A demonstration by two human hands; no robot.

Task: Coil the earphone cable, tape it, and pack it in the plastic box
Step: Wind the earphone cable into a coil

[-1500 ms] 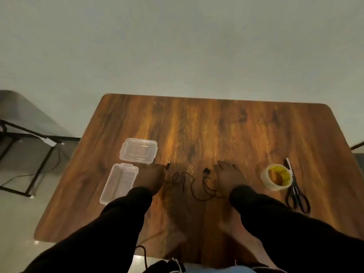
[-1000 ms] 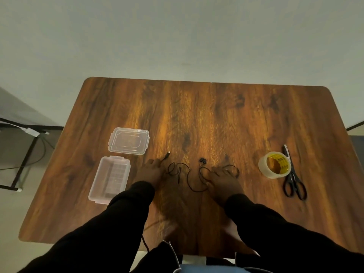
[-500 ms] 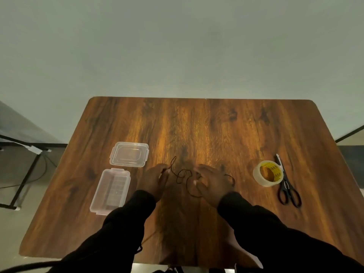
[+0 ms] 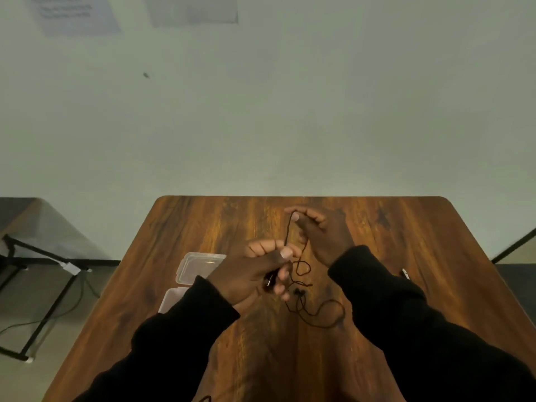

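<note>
The thin black earphone cable [image 4: 316,316] is lifted off the wooden table [image 4: 420,242] at one end. My left hand [image 4: 255,274] grips the plug end of the cable between thumb and fingers. My right hand [image 4: 322,232], higher and farther out, pinches the cable at its fingertips, so a short stretch runs taut between the hands. The remaining cable hangs in loose loops with the earbuds resting on the table. The clear plastic box [image 4: 171,298] and its lid [image 4: 197,266] lie at the left, partly hidden by my left arm.
A tip of the scissors [image 4: 405,274] peeks out beside my right sleeve; the tape roll is hidden. A dark metal frame with cables [image 4: 43,285] stands on the floor left of the table. Papers hang on the wall behind.
Both hands rose from the table with the cable: the left took the plug end, the right drew a stretch upward. The view tilted up, hiding the tape and most of the scissors.
</note>
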